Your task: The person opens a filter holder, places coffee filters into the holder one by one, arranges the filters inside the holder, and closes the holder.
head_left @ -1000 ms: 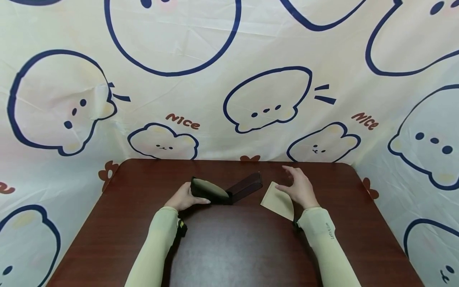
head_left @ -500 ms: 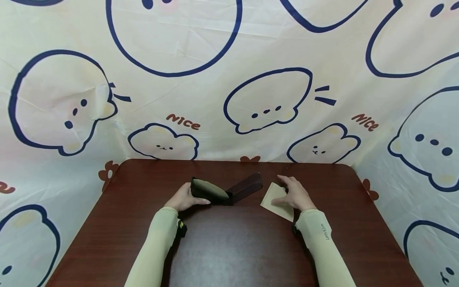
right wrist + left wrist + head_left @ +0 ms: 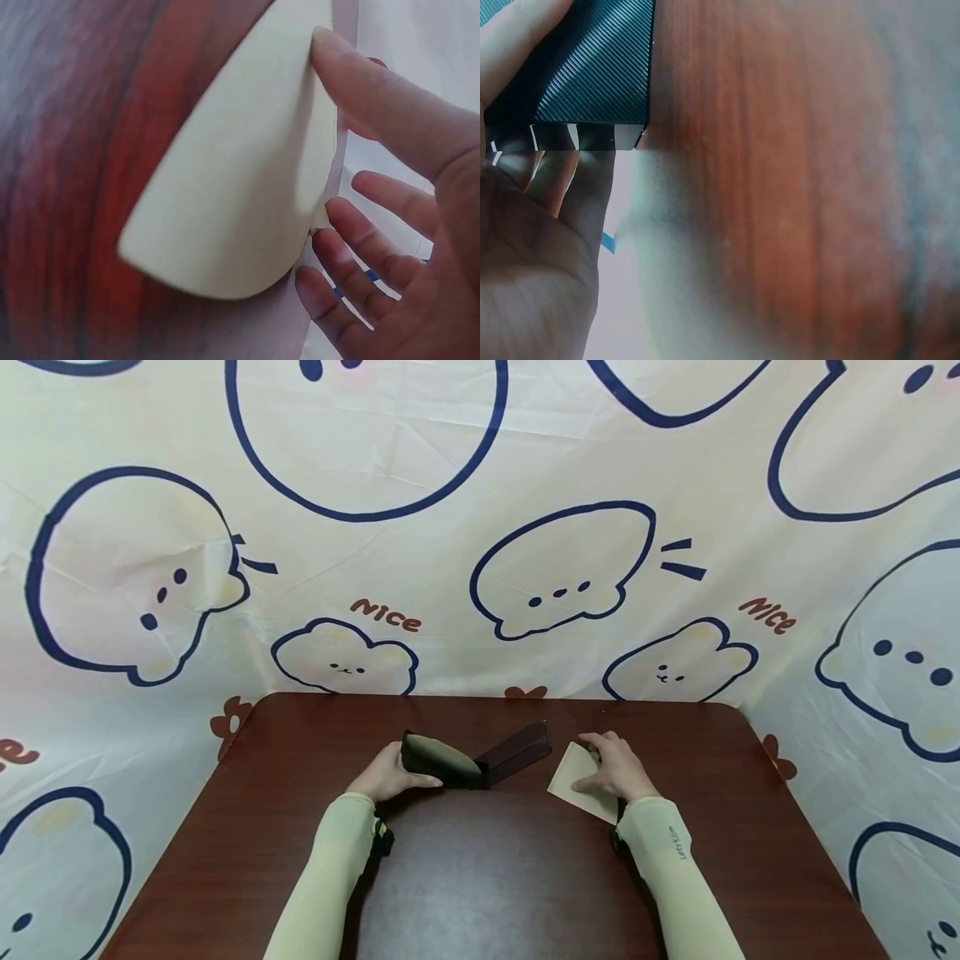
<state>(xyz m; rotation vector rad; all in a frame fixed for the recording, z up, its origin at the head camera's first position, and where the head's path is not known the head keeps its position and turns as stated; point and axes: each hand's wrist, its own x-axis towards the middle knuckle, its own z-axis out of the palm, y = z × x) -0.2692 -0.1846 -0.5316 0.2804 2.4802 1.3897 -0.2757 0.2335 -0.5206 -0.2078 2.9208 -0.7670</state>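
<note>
My left hand (image 3: 384,774) grips a dark case (image 3: 441,762) from its left end, the thumb along the near side. In the left wrist view the case (image 3: 600,75) has a finely ridged face, and the fingers reach behind its edge. A smoky see-through lid (image 3: 517,753) is swung out to the right of the case. Over to the right, my right hand (image 3: 618,768) holds a cream, fan-shaped coffee filter paper (image 3: 573,767) by its right edge. The right wrist view shows the thumb on the filter's (image 3: 225,187) crimped edge, with the other fingers close behind it.
A dark reddish-brown wooden table (image 3: 480,885) lies under both hands. Behind it and on both sides hangs a pale cloth (image 3: 555,460) printed with cartoon bears. Both forearms wear light long sleeves (image 3: 326,868).
My right hand has come down and in to the left over the filter paper, its spread fingers drawing in and the thumb moving onto it. The left hand and the case stay put.
</note>
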